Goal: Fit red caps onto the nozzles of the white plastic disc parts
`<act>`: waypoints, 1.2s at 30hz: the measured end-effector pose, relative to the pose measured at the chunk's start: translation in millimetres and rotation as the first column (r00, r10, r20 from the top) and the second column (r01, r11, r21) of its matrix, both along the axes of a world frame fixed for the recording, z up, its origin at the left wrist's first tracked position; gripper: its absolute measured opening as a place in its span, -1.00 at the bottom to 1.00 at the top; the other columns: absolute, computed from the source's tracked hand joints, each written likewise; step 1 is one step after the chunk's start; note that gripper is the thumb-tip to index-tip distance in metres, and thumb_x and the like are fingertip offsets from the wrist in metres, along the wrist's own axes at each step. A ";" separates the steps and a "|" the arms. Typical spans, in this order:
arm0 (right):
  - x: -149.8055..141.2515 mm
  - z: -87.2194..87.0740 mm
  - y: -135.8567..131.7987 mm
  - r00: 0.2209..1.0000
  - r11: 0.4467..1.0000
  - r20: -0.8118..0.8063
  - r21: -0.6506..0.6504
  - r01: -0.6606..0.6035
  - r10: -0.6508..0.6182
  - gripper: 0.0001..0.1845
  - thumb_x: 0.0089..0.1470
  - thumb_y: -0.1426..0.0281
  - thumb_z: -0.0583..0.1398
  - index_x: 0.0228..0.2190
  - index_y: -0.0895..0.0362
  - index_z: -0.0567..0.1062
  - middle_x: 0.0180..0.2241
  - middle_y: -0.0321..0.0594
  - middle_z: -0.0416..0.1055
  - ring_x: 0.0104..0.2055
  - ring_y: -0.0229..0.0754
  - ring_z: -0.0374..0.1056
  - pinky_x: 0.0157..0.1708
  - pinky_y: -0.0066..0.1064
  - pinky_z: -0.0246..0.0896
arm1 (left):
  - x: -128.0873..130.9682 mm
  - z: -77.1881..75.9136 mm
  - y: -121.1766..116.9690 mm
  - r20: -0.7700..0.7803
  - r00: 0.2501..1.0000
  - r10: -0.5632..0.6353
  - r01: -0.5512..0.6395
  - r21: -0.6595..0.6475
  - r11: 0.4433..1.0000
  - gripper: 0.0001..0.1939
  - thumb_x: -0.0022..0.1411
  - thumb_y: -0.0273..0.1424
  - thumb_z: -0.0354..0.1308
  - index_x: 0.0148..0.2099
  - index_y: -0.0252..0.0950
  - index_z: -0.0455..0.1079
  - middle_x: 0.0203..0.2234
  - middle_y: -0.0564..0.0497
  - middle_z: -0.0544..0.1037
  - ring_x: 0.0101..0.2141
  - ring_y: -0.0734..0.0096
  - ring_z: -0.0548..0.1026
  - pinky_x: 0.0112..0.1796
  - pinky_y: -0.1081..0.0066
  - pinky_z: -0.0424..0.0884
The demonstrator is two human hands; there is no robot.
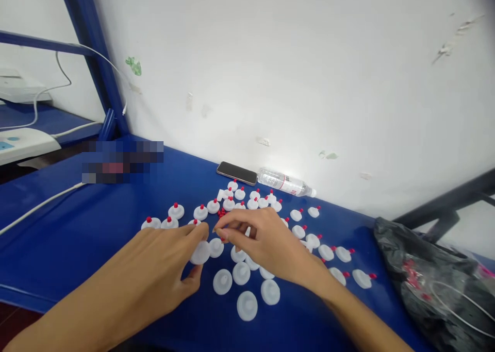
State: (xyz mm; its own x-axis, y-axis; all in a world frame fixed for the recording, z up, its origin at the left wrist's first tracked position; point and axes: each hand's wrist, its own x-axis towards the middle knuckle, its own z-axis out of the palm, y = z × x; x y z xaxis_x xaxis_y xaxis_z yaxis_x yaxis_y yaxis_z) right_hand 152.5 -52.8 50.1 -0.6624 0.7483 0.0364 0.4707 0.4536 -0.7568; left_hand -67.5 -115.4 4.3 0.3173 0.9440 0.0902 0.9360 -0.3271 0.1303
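My left hand [170, 262] grips a white round plastic lid [200, 252] by its edge, between thumb and fingers. Close beside it, the thumb and index finger of my right hand [255, 233] are pinched together; whatever lies between them is too small to make out. A small heap of red caps [221, 214] sits just beyond the right fingertips. Several white lids without red caps, such as one [247, 305] near the front, lie below my hands. Around them are many white lids with red tips, including one [176, 211] at left and one [362, 278] at right.
A phone [236, 173] and a clear plastic bottle [285, 182] lie along the wall at the back of the blue table [77, 238]. At right stands a black plastic bag [429, 280] with red pieces inside. A white cable [42, 206] crosses the left side.
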 end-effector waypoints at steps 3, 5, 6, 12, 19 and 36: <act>1.7 -3.8 -0.9 0.994 0.993 -0.110 -0.120 0.008 -0.022 -0.85 0.36 0.32 0.29 -0.13 0.07 0.68 -0.34 -0.30 0.65 -0.41 -0.27 0.51 -0.34 -0.44 0.42 | 1.7 -5.0 -3.2 0.024 1.000 0.009 -0.012 0.101 0.995 -0.73 0.32 -0.40 0.00 -0.02 -0.16 0.46 -0.30 0.00 0.70 -0.38 0.02 0.67 -0.42 0.23 0.25; 2.4 -6.5 -3.1 0.988 0.987 -0.152 -0.159 -0.010 -0.014 -0.87 0.33 0.33 0.32 -0.15 0.08 0.68 -0.34 -0.29 0.64 -0.42 -0.27 0.50 -0.36 -0.44 0.42 | 4.2 -9.2 -6.6 0.030 0.999 0.014 -0.017 0.132 0.991 -0.72 0.35 -0.40 -0.01 0.00 -0.16 0.47 -0.25 0.00 0.71 -0.37 0.06 0.67 -0.41 0.25 0.26; 2.4 -7.3 -4.7 0.987 0.986 -0.162 -0.165 -0.024 -0.003 -0.88 0.32 0.35 0.32 -0.16 0.08 0.68 -0.34 -0.29 0.64 -0.41 -0.27 0.49 -0.37 -0.45 0.42 | 6.0 -10.1 -8.3 0.028 1.000 0.009 -0.013 0.137 0.990 -0.73 0.36 -0.41 -0.01 -0.01 -0.16 0.47 -0.24 0.00 0.72 -0.37 0.08 0.67 -0.41 0.25 0.26; -0.6 -8.0 -12.0 0.975 0.979 -0.222 -0.202 -0.021 -0.024 -0.89 0.31 0.33 0.32 -0.18 0.08 0.66 -0.36 -0.30 0.62 -0.40 -0.27 0.49 -0.38 -0.46 0.42 | 14.6 4.3 -10.6 -0.048 0.999 0.021 -0.011 0.203 0.979 -0.72 0.34 -0.55 0.00 -0.08 -0.16 0.49 -0.30 0.06 0.68 -0.38 0.13 0.65 -0.37 0.27 0.26; -6.5 -17.4 -11.5 0.914 0.975 -0.394 -0.222 0.013 -0.102 -0.77 0.18 0.23 0.46 -0.20 0.07 0.66 -0.39 -0.35 0.62 -0.43 -0.29 0.50 -0.35 -0.46 0.39 | 3.1 6.2 1.8 -0.062 0.992 -0.110 0.126 0.485 0.866 -0.77 0.37 -0.49 -0.02 -0.14 -0.18 0.47 -0.38 0.03 0.63 -0.46 0.15 0.61 -0.49 0.25 0.21; -5.4 -44.1 7.4 0.918 0.908 -0.327 -0.412 0.074 -0.223 -0.78 0.13 0.26 0.47 -0.23 0.10 0.66 -0.38 -0.29 0.62 -0.31 -0.20 0.59 -0.41 -0.49 0.36 | 6.2 -20.7 19.8 -0.115 0.992 -0.044 0.087 0.409 0.909 -0.70 0.36 -0.50 0.00 -0.07 -0.20 0.56 -0.28 -0.05 0.72 -0.41 0.08 0.68 -0.47 0.27 0.32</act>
